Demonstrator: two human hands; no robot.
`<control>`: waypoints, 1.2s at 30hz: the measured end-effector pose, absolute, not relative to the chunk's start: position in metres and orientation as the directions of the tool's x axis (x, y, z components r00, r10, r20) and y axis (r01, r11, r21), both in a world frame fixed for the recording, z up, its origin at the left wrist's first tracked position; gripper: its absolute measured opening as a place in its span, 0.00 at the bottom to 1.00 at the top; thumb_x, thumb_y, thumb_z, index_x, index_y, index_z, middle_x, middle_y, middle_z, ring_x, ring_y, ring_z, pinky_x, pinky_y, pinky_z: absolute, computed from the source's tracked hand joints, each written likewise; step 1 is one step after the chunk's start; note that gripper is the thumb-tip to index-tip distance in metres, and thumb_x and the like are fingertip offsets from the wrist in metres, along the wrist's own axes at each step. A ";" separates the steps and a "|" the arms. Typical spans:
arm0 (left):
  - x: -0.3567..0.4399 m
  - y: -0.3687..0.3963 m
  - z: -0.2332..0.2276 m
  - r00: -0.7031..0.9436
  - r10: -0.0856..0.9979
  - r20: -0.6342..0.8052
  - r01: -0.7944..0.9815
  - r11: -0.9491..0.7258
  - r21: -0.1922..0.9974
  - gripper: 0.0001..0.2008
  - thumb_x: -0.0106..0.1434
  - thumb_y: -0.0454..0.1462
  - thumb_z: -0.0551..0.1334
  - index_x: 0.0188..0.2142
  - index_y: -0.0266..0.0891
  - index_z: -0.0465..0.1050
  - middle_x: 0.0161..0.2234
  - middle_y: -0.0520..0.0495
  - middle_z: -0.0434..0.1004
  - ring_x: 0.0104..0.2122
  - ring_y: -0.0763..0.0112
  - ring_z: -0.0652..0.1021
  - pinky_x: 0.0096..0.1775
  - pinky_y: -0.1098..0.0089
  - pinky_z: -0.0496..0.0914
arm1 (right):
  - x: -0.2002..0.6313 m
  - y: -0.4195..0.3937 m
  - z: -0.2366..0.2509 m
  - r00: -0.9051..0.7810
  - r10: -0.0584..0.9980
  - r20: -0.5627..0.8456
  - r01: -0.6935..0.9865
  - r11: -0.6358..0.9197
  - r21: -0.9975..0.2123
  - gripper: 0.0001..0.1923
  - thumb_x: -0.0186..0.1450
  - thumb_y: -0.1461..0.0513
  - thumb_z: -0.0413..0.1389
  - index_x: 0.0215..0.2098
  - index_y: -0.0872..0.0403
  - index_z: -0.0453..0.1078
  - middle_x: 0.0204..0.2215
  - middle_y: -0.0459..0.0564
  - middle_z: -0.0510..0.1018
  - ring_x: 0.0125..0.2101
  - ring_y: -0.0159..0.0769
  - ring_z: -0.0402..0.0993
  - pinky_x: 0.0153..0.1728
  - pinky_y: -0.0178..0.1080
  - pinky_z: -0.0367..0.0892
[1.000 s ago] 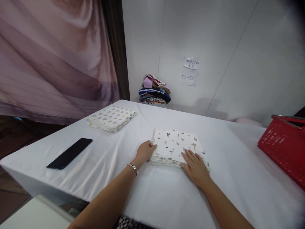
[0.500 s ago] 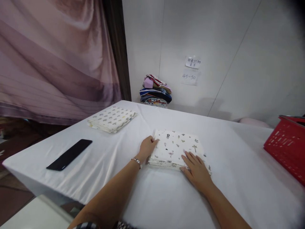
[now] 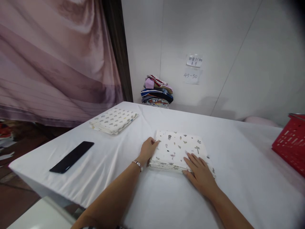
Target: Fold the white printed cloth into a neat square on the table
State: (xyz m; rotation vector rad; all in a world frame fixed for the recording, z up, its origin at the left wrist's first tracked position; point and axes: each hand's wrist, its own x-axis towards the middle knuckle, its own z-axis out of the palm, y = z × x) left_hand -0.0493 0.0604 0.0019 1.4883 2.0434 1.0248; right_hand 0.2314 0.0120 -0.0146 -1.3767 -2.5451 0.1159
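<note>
In front of me a folded white cloth (image 3: 178, 146) printed with small plants and animals lies flat, its layers showing along the near edge. At its left edge, my left hand (image 3: 148, 149) has its fingers closed on the cloth; the fingertips are partly hidden. My right hand (image 3: 200, 173) rests flat over the near right corner, fingers stretched out and slightly apart. Farther left is a second folded cloth (image 3: 114, 120), white with grey heart-like prints, touched by neither hand.
A black phone (image 3: 72, 156) lies on the left of the white-covered table (image 3: 240, 165). On the right stands a red plastic basket (image 3: 289, 146). Beyond the far edge is a pile of folded textiles (image 3: 157, 90) against the wall, and a pink curtain (image 3: 54, 57) hangs at left.
The whole view has shifted slightly, so the basket sits closer to the right edge. Both hands keep their places on the cloth.
</note>
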 end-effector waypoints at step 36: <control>-0.044 0.097 0.024 -0.340 0.940 0.004 0.747 0.268 0.609 0.16 0.59 0.50 0.54 0.26 0.40 0.66 0.29 0.46 0.75 0.31 0.65 0.73 0.28 0.71 0.58 | 0.232 0.014 -0.013 -0.530 0.827 0.186 0.809 0.559 -0.182 0.28 0.66 0.48 0.42 0.61 0.48 0.56 0.63 0.48 0.52 0.62 0.45 0.47 0.59 0.53 0.48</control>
